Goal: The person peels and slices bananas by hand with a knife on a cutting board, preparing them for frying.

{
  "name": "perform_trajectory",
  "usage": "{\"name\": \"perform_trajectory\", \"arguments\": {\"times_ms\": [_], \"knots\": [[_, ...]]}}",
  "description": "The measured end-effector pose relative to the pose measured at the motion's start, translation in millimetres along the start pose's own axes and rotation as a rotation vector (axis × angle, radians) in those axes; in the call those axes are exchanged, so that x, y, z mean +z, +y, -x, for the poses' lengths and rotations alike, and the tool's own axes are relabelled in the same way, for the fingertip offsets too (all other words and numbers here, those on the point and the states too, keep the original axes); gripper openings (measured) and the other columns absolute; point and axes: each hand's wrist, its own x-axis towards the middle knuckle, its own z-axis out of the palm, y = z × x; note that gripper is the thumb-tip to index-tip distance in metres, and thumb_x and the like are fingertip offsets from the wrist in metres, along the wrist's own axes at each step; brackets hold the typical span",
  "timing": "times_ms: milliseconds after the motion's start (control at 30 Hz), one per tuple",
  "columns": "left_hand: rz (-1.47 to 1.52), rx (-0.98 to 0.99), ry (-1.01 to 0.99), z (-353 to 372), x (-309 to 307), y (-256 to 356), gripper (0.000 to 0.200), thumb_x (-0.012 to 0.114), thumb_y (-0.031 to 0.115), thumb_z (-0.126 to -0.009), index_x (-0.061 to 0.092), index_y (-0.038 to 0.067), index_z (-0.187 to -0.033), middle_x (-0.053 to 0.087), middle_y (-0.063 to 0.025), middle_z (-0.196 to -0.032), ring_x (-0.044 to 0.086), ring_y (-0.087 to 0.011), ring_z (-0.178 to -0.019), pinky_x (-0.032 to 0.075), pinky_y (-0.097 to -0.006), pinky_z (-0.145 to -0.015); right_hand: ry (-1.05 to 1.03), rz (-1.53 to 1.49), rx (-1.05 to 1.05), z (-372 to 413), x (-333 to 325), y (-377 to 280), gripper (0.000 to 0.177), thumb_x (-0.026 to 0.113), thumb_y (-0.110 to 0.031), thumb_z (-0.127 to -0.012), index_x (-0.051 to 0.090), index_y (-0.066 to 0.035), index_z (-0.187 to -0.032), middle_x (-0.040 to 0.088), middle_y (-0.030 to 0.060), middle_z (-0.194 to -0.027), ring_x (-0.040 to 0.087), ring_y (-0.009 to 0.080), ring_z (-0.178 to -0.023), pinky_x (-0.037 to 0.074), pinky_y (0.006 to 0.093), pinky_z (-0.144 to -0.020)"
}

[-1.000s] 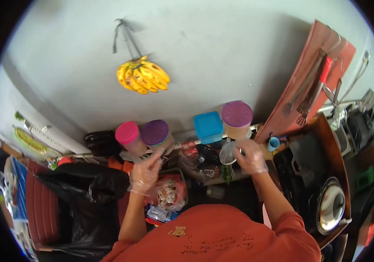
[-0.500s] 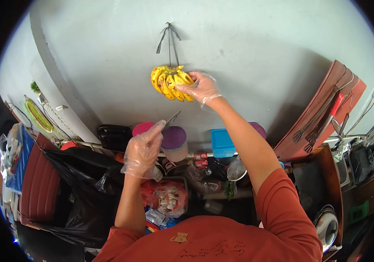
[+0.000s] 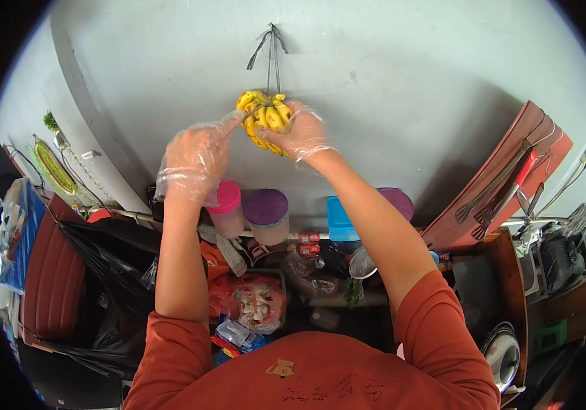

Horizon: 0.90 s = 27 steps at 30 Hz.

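A bunch of yellow bananas (image 3: 265, 121) with brown spots hangs by a dark cord (image 3: 274, 65) from a nail in the wall. My right hand (image 3: 300, 131), in a clear plastic glove, is wrapped round the bunch's right side. From the left, my gloved left hand (image 3: 200, 154) is closed on a knife (image 3: 255, 111), whose blade lies against the upper part of the bunch. Its handle is hidden inside the fingers.
Below the wall stand a pink-lidded tub (image 3: 226, 199), a purple-lidded tub (image 3: 266, 207) and a blue container (image 3: 342, 219). A strainer (image 3: 362, 264) lies lower down. Utensils hang on a reddish board (image 3: 494, 178) at right. Black plastic (image 3: 115, 273) covers things at left.
My left hand has risen with the knife, bringing the blade from below up to the bananas. My right hand still holds the bunch, now gripped further round. The view has shifted slightly.
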Motion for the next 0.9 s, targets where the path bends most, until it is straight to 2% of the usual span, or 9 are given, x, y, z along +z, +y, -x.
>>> {"name": "perform_trajectory", "arguments": {"times_ms": [67, 200, 300, 367, 500, 600, 700, 767, 900], "knots": [[-0.03, 0.058, -0.072, -6.8, 2.0, -3.1, 0.036, 0.059, 0.017, -0.092, 0.07, 0.025, -0.125, 0.072, -0.0153, -0.092, 0.067, -0.0378, -0.084, 0.054, -0.0471, -0.075, 0.212, 0.13, -0.094, 3.3, 6.7, 2.1, 0.078, 0.088, -0.044, -0.07, 0.058, 0.002, -0.126, 0.07, 0.019, -0.113, 0.068, 0.0331, -0.106, 0.053, 0.0404, -0.094], [-0.012, 0.104, -0.097, -12.7, 4.7, 4.8, 0.036, 0.058, 0.016, -0.092, 0.07, 0.024, -0.125, 0.072, -0.0148, -0.092, 0.067, -0.0371, -0.084, 0.054, -0.0471, -0.075, 0.229, 0.076, -0.121, -5.0, 5.4, 22.8, 0.078, 0.087, -0.046, -0.072, 0.059, 0.002, -0.126, 0.07, 0.0199, -0.11, 0.068, 0.0339, -0.103, 0.054, 0.0402, -0.091], [-0.001, 0.153, -0.055, -16.1, 6.9, 8.7, 0.036, 0.058, 0.016, -0.092, 0.07, 0.024, -0.126, 0.071, -0.0148, -0.089, 0.067, -0.0374, -0.082, 0.053, -0.0474, -0.073, 0.099, -0.017, 0.055, 3.6, -12.5, 8.1, 0.068, 0.084, -0.045, -0.078, 0.062, 0.003, -0.122, 0.071, 0.0191, -0.106, 0.069, 0.0301, -0.098, 0.054, 0.0381, -0.087], [-0.019, 0.16, -0.072, -17.9, 0.3, 17.8, 0.037, 0.057, 0.015, -0.093, 0.07, 0.024, -0.127, 0.071, -0.0143, -0.087, 0.067, -0.0371, -0.08, 0.053, -0.0471, -0.071, 0.038, -0.363, 0.161, -2.5, -9.1, 24.0, 0.059, 0.078, -0.045, -0.085, 0.065, 0.004, -0.115, 0.072, 0.0176, -0.1, 0.07, 0.0247, -0.093, 0.054, 0.0361, -0.084], [-0.112, 0.2, -0.111, -25.4, -6.2, 30.5, 0.037, 0.055, 0.016, -0.094, 0.069, 0.023, -0.127, 0.07, -0.0135, -0.086, 0.067, -0.0359, -0.078, 0.054, -0.0462, -0.07, -0.015, -0.403, 0.116, -2.9, 3.8, 29.1, 0.053, 0.073, -0.043, -0.09, 0.066, 0.005, -0.111, 0.072, 0.0159, -0.097, 0.069, 0.0209, -0.088, 0.054, 0.035, -0.081], [-0.223, 0.209, -0.104, -30.3, -6.9, 33.5, 0.036, 0.054, 0.015, -0.095, 0.068, 0.023, -0.127, 0.071, -0.0126, -0.088, 0.068, -0.0338, -0.078, 0.054, -0.0451, -0.07, -0.002, -0.329, 0.06, 7.4, 3.5, 10.6, 0.049, 0.068, -0.04, -0.092, 0.066, 0.005, -0.112, 0.073, 0.0174, -0.095, 0.07, 0.0237, -0.086, 0.054, 0.0364, -0.08], [-0.283, 0.221, -0.168, -34.9, -6.0, 35.8, 0.034, 0.054, 0.015, -0.094, 0.069, 0.022, -0.125, 0.072, -0.0116, -0.09, 0.07, -0.0326, -0.08, 0.055, -0.0445, -0.07, 0.025, -0.22, 0.105, 17.4, -3.1, -13.2, 0.043, 0.062, -0.036, -0.095, 0.064, 0.005, -0.11, 0.072, 0.0224, -0.097, 0.071, 0.0318, -0.09, 0.054, 0.0403, -0.081], [-0.347, 0.214, -0.153, -36.0, 0.6, 36.8, 0.033, 0.055, 0.015, -0.094, 0.069, 0.02, -0.123, 0.072, -0.0108, -0.091, 0.071, -0.0324, -0.083, 0.056, -0.0438, -0.073, 0.041, -0.092, 0.072, 15.6, 0.4, -12.8, 0.044, 0.059, -0.038, -0.097, 0.061, 0.005, -0.108, 0.069, 0.0274, -0.1, 0.068, 0.0415, -0.095, 0.052, 0.0456, -0.084], [-0.37, 0.193, -0.154, -36.7, -2.1, 48.1, 0.027, 0.055, 0.014, -0.093, 0.069, 0.017, -0.116, 0.073, -0.0105, -0.091, 0.071, -0.0328, -0.085, 0.057, -0.0431, -0.075, -0.001, -0.012, 0.068, 14.7, 0.6, -13.7, 0.046, 0.058, -0.041, -0.098, 0.058, 0.004, -0.108, 0.067, 0.0295, -0.103, 0.065, 0.0461, -0.099, 0.051, 0.0494, -0.086]]}}
